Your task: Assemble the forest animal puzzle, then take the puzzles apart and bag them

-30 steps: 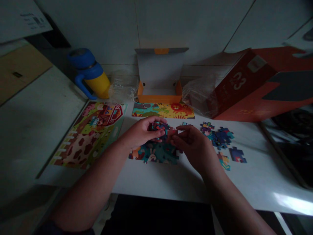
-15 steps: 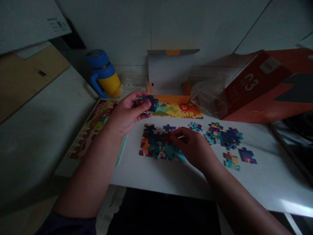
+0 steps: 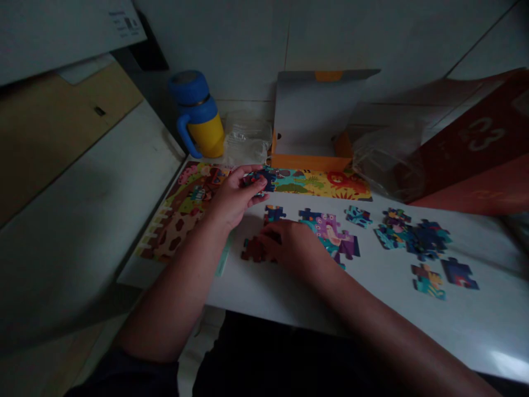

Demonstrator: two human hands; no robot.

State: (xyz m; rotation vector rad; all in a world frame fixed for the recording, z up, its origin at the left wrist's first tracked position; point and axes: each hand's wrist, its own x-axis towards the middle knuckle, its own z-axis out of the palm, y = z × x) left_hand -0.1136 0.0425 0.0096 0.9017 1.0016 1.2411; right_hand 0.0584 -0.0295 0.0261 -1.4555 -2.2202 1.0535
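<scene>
My left hand (image 3: 239, 198) is closed around several jigsaw puzzle pieces (image 3: 266, 181), held above the table with the thumb on top. Lower down, my right hand (image 3: 293, 242) pinches a dark red puzzle piece (image 3: 253, 250) just left of the partly joined puzzle (image 3: 330, 234). That hand covers much of the puzzle's left half. A purple animal shows on the puzzle's right part, and a dark blue corner (image 3: 275, 213) sticks out above my knuckles. Loose puzzle pieces (image 3: 427, 237) lie in a cluster on the right, with a single blue piece (image 3: 358, 216) nearer the puzzle.
Behind stand an open orange box (image 3: 312, 161), a blue and yellow mug (image 3: 202, 121) and clear plastic wrap (image 3: 248, 140). A yellow lion puzzle strip (image 3: 330, 184) lies before the box. A farm puzzle (image 3: 173, 226) is at left; a large red box (image 3: 475, 149) stands at right.
My right hand has carried the dark red piece leftward, from over the puzzle's middle to its left side. My left hand keeps its hold. The view has turned a little left.
</scene>
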